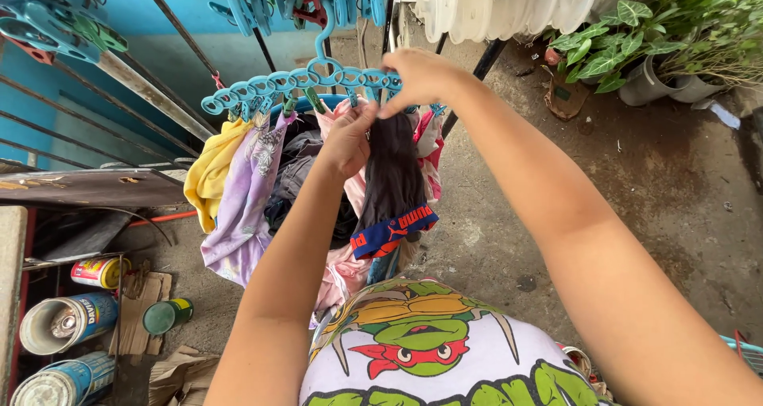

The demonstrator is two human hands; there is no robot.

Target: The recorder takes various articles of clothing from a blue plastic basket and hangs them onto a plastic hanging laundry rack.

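While both arms reach up and forward from the bottom edge of the head view, the left hand (347, 139) pinches the top edge of a dark garment (391, 175), fingers curled shut on the cloth, wrist bent slightly back. Right hand (420, 76) sits higher, at the blue clip hanger (306, 84), fingers closed down over a peg at the garment's top right corner; whether it grips peg, cloth, or both, cannot tell. Right forearm runs diagonally from lower right up to the hanger; left forearm rises nearly straight from below.

Dark garment hangs below the hanger, between the two hands, long axis vertical, top edge at the pegs, its blue and red waistband (393, 233) pointing down and tilted up toward the right. Just beside it on the same hanger: a yellow cloth (211, 171), a lilac patterned cloth (242, 207), pink cloth (342, 271) behind. Tin cans (67, 322) stand on the concrete floor (636, 207) at lower left, well apart. Potted plants (636, 48) at upper right.
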